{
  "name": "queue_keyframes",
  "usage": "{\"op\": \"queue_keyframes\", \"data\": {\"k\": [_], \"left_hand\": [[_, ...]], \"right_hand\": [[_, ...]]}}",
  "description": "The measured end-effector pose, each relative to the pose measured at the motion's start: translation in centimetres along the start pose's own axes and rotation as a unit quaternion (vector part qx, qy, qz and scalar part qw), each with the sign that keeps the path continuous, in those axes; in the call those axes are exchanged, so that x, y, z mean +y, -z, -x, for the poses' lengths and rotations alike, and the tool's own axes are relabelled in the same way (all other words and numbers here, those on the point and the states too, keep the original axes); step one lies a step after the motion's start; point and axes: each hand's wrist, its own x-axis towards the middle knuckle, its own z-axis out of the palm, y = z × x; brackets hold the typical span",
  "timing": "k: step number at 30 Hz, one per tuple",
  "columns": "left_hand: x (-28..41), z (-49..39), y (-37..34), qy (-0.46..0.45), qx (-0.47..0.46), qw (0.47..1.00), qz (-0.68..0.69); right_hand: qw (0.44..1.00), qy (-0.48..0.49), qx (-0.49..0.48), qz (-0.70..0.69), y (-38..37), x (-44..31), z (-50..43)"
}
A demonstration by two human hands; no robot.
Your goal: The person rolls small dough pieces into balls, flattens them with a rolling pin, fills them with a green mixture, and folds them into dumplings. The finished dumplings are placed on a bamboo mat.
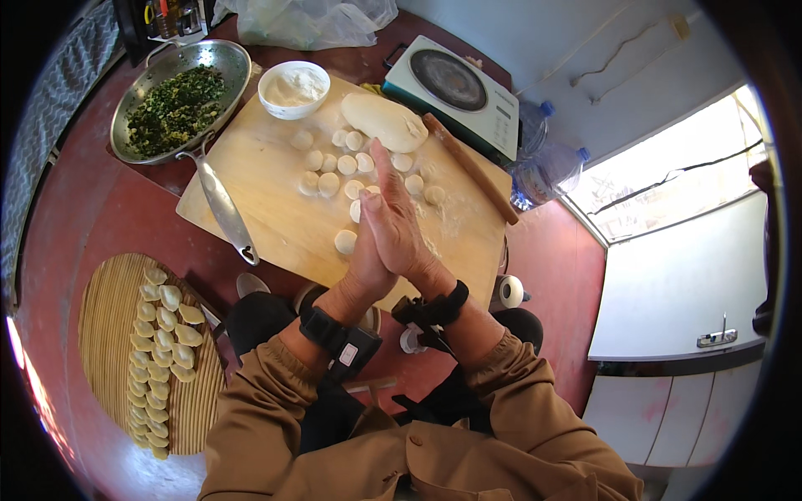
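Note:
My left hand (369,260) and my right hand (401,233) are pressed palm to palm above a wooden board (276,219), fingers pointing away from me. Whether anything lies between the palms is hidden. Small floured dough pieces (346,165) are scattered on the board beyond and beneath my fingers, and a single dough piece (345,242) sits just left of my hands. Farther back rests a long lump of dough (382,122). A wooden rolling pin (473,170) lies slantwise along the board's right side. Loose flour (448,219) dusts the wood.
A steel pan (241,69) of chopped green filling stands left, its handle (220,200) overhanging the board. Behind are a white bowl of flour (294,113) and an electric cooktop (448,81). Plastic bottles (548,172) stand right. Lower left, a reed mat (106,325) carries several rows of dumplings (164,340).

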Motion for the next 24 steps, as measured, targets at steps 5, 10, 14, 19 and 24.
{"op": "queue_keyframes", "data": {"k": [5,10,14,19,24], "left_hand": [[0.4,-0.4,1.0,0.099,0.088,0.954,0.270],[-0.9,-0.7,0.5,-0.034,0.084,0.993,0.077],[-2.4,-1.5,-1.9,-0.166,0.117,0.977,0.070],[0.4,-0.6,-0.6,0.020,0.060,0.996,0.060],[2.4,-0.1,0.3,0.171,0.012,0.937,0.303]], "right_hand": [[0.980,0.126,-0.020,0.151,-0.5,0.0,1.5],[0.999,0.020,-0.045,-0.012,-1.3,-0.1,1.1],[0.999,0.023,-0.039,0.016,-0.2,0.1,0.4],[0.998,0.020,-0.027,0.058,-0.1,0.3,1.0],[0.969,-0.052,0.043,-0.237,0.1,1.7,0.1]]}}
